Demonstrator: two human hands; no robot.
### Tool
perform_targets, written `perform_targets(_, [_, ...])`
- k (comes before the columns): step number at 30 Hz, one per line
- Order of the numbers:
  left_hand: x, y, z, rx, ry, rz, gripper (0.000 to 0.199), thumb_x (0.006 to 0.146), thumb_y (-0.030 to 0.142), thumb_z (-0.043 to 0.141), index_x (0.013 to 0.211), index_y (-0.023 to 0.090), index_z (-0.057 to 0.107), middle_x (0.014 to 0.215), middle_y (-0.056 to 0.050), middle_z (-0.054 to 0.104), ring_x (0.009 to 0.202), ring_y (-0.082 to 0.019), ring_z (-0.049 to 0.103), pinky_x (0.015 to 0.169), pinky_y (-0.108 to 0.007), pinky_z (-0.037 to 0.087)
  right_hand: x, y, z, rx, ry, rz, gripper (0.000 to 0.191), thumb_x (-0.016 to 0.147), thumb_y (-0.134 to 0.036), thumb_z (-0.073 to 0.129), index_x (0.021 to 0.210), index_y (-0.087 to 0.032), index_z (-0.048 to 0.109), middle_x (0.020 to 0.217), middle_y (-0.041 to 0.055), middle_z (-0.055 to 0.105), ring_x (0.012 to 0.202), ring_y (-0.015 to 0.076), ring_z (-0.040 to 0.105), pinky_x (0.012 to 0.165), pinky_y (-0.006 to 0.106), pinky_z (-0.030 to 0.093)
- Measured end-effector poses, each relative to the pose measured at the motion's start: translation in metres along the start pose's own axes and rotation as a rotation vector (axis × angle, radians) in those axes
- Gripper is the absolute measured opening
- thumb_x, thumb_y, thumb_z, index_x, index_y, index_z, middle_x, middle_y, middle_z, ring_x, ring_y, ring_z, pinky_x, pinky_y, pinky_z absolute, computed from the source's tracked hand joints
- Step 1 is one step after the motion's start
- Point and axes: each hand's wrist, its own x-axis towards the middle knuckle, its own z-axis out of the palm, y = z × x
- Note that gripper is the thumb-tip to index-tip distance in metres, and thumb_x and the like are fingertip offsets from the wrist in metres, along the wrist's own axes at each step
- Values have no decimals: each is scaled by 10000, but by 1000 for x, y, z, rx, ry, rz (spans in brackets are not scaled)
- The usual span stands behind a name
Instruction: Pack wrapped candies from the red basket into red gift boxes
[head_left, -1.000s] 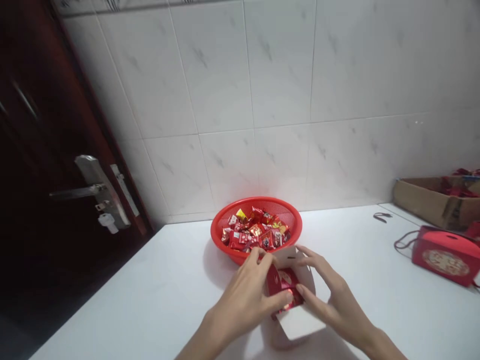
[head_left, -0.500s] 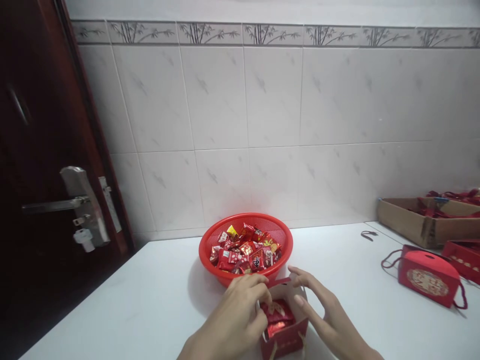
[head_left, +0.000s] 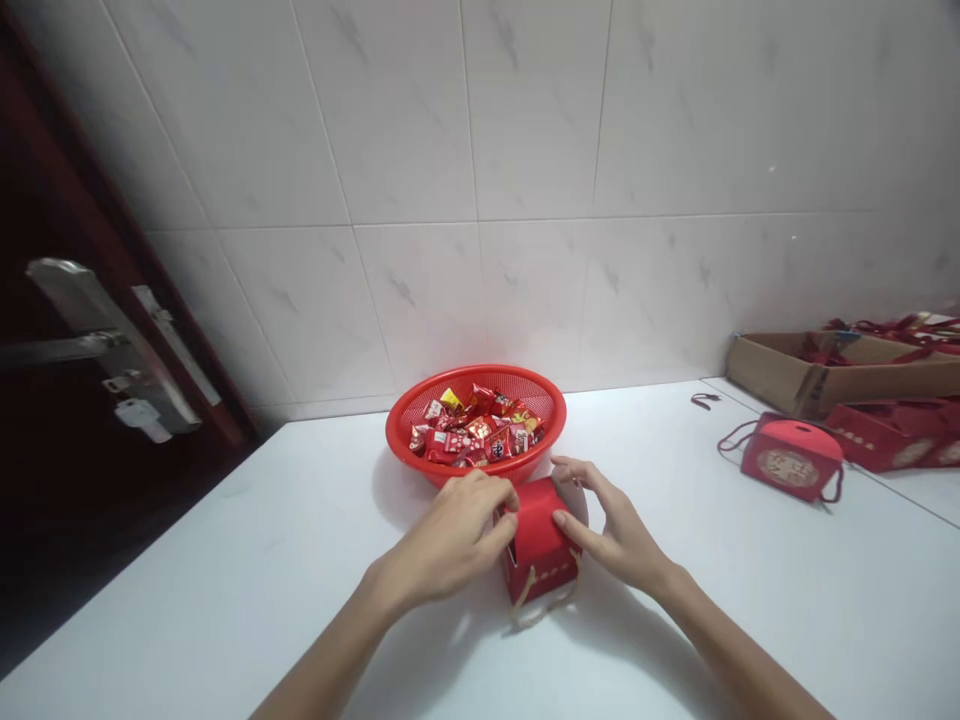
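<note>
A small red paper candy box (head_left: 541,530) stands on the white table in front of me. Its lid flap lies over the top and hides the inside, and a beige cord handle (head_left: 546,606) droops from its near side. My left hand (head_left: 459,530) pinches the box's left edge between thumb and bent fingers. On the other side, my right hand (head_left: 611,525) has its thumb on the lid and its fingers curved around the raised right side flap. Just behind the box sits a red plastic basket (head_left: 555,425) holding several wrapped candies (head_left: 480,430).
To the right stands another red box (head_left: 787,462), closed, with a dark red cord. Beyond it are a cardboard box (head_left: 795,378) with red ribbons and more red boxes (head_left: 885,437). A small dark strip (head_left: 703,400) lies near the tiled wall. A door (head_left: 82,400) is at left.
The candy box was uncovered with red packets showing inside; its lid flap now covers them. Both hands have stayed at the box. My view has tilted downward.
</note>
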Motion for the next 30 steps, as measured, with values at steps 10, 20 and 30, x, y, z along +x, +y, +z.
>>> perform_targets(10, [4, -2, 11, 45, 37, 42, 274, 977, 408, 486, 901, 207, 656, 972, -52, 676, 960, -247, 577, 896, -427, 459, -5, 7, 11, -78, 33, -121, 434, 941, -248, 588, 1361, -268, 481, 1461, 122, 556, 1387, 261, 505, 1134, 458, 447])
perform_targets(20, [6, -3, 14, -97, 37, 40, 377, 910, 539, 597, 1121, 228, 605, 1141, -70, 650, 1040, -267, 590, 867, -399, 500, -9, 9, 21, -111, 36, -177, 518, 983, -261, 536, 1478, -293, 386, 1442, 116, 568, 1324, 256, 560, 1084, 464, 498])
perform_targets(30, [0, -14, -12, -131, -114, 92, 473, 865, 505, 653, 1268, 261, 605, 1350, -81, 616, 1214, -314, 577, 932, -412, 518, -9, 9, 19, -186, -30, -206, 288, 970, -340, 581, 1238, -236, 573, 1434, 163, 568, 1324, 269, 560, 1065, 457, 511])
